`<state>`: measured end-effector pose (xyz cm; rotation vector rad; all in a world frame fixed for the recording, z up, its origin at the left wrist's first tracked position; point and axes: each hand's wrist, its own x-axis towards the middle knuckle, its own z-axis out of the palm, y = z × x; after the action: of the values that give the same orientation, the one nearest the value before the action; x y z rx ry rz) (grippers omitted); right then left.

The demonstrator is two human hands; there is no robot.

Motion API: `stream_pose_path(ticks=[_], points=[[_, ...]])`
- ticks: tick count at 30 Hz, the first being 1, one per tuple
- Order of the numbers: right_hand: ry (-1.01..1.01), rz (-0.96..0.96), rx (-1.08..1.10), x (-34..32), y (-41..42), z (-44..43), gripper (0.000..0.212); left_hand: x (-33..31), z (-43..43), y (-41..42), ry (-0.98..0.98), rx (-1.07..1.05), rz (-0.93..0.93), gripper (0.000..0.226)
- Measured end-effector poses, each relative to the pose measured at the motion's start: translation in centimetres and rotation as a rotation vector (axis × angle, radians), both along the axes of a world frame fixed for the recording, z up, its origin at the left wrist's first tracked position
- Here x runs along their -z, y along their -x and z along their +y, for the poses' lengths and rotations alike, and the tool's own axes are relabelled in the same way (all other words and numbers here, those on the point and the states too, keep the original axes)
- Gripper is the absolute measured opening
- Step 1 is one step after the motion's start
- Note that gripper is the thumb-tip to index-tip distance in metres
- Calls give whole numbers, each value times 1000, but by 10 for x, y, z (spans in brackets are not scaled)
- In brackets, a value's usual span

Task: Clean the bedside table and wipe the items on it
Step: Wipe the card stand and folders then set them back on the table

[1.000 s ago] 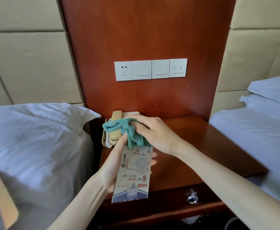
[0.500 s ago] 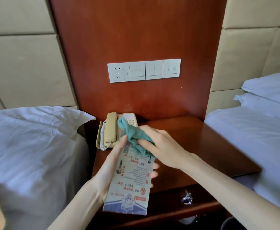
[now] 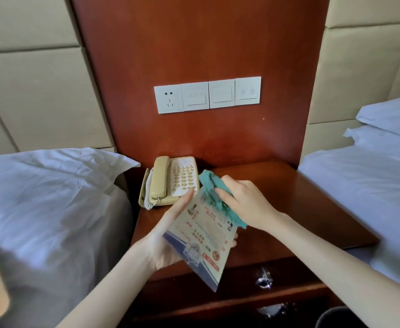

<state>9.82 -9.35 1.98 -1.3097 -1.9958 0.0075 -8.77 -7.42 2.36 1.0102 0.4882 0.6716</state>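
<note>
Head view: one card (image 3: 202, 235); one cloth (image 3: 214, 196); one telephone (image 3: 170, 181).

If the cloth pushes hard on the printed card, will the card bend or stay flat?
The card looks thin and light, so it would probably flex. The left hand supports it from behind, which likely keeps it flat under the cloth.

Your printed card (image 3: 201, 235) tilted above the worktop (image 3: 300, 204), teal cloth (image 3: 214, 195) bunched on its upper end, beige phone (image 3: 170, 181) at the back left
</note>
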Motion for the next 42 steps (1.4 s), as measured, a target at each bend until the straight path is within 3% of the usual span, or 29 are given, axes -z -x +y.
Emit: stream_pose_path(ticks=[2,4,6,8,10,12,15,18,26,31,42], points=[[98,166,34,7,-12,9,33,-2,2,-5,-99,-131,11,40],[174,299,63,13,-26,17,36,-2,5,-6,-286,-123,113,38],[251,324,96,19,-36,23,37,0,7,-2,-455,-154,276,28],[315,318,105,25,-42,30,37,-1,15,-1,-689,-244,407,38],[392,391,51,29,-45,35,39,-8,21,-7,-897,-216,475,47],[473,471,-5,30,-47,38,38,-14,27,-17,-989,-195,489,33],[566,540,-50,29,-52,44,31,-23,38,-28,-991,-272,428,9],[613,654,-16,28,-59,54,51,-32,47,-40,-1059,-355,445,6],[475,963,207,51,-116,78,33,-43,95,-70,-1019,-571,615,8],[415,918,300,68,-132,81,37,-20,151,-83,-904,-681,747,7],[340,783,294,74,-139,91,39,10,229,-95,-762,-814,881,5]])
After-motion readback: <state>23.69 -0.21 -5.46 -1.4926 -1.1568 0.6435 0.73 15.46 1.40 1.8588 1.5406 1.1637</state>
